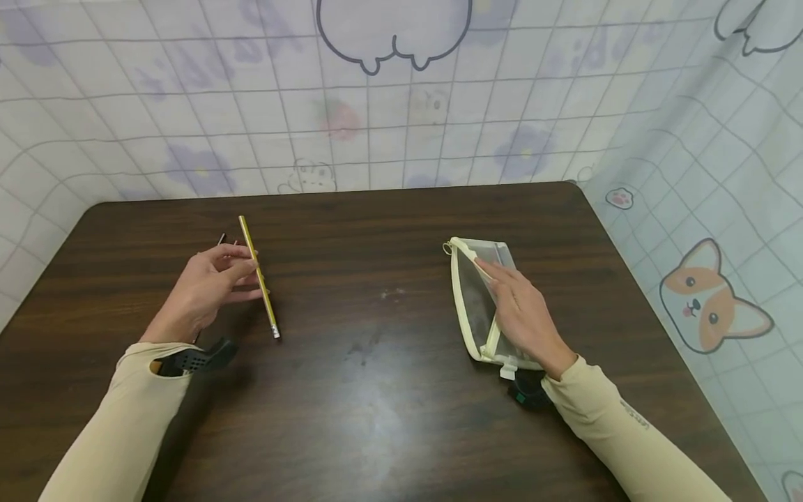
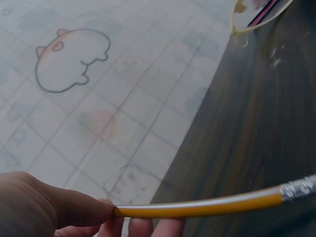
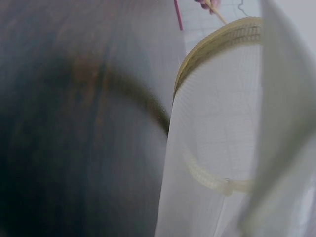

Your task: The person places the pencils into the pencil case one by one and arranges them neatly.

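Note:
A yellow pencil (image 1: pixel 260 277) with a silver ferrule is pinched between the thumb and fingers of my left hand (image 1: pixel 210 282), a little above the table's left part. The left wrist view shows the pencil (image 2: pixel 207 206) running right from the fingertips. Behind that hand, the tip of a dark stick-like thing (image 1: pixel 222 238) shows, mostly hidden. On the right, a pale yellow mesh pencil case (image 1: pixel 461 307) gapes along its zipper edge. My right hand (image 1: pixel 525 314) holds its right side, with the fingers along the edge; the thumb is hidden. Its mesh wall (image 3: pixel 207 143) fills much of the right wrist view.
The dark wooden table (image 1: pixel 351 279) has a patterned white cloth (image 1: pixel 401 104) behind it and another stretch on the right. A thin red stick (image 3: pixel 178 15) appears in the right wrist view. A black device (image 1: pixel 527 390) sits beneath the right wrist.

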